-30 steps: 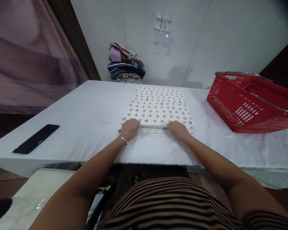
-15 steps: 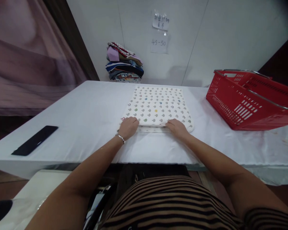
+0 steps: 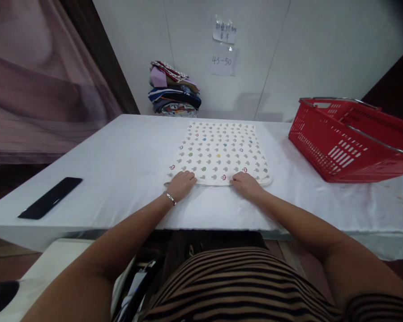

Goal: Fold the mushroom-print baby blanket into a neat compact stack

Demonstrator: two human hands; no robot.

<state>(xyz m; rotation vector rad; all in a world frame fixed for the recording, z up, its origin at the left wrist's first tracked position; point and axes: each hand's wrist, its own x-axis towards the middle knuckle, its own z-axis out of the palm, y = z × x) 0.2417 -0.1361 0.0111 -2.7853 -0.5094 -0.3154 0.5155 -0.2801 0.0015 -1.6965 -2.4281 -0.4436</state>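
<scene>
Both hands, left (image 3: 182,183) and right (image 3: 245,183), have slid back to the cloth (image 3: 220,152)'s near edge, each grip pressed flat on it; fold now squared on the tabletop (image 3: 121,165).

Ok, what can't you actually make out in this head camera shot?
Head view only:
- Red basket: contents hidden by its wall; right end cut off by the frame.
- Upper paper note: writing too small.
- Left hand and right hand: fingertips at the patterned cloth edge, grip unclear.
</scene>
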